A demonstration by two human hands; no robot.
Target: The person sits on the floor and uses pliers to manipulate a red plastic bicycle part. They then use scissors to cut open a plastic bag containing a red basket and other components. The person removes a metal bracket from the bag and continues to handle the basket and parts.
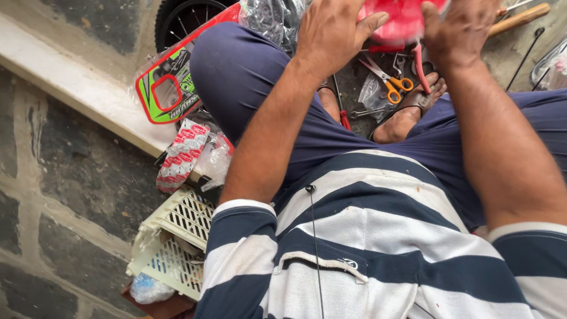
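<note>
Red plastic, glossy and thin, is what both hands grip at the top of the view: the left hand (331,35) clamps one side of the red part (401,18), the right hand (458,29) pinches the other, above the crossed legs. It looks light and a bit flexible (likely slippery too), best held by its edges. Orange-handled scissors (390,80) and a wrench (366,112) lie on the ground below, near a sandalled foot (410,112).
</note>
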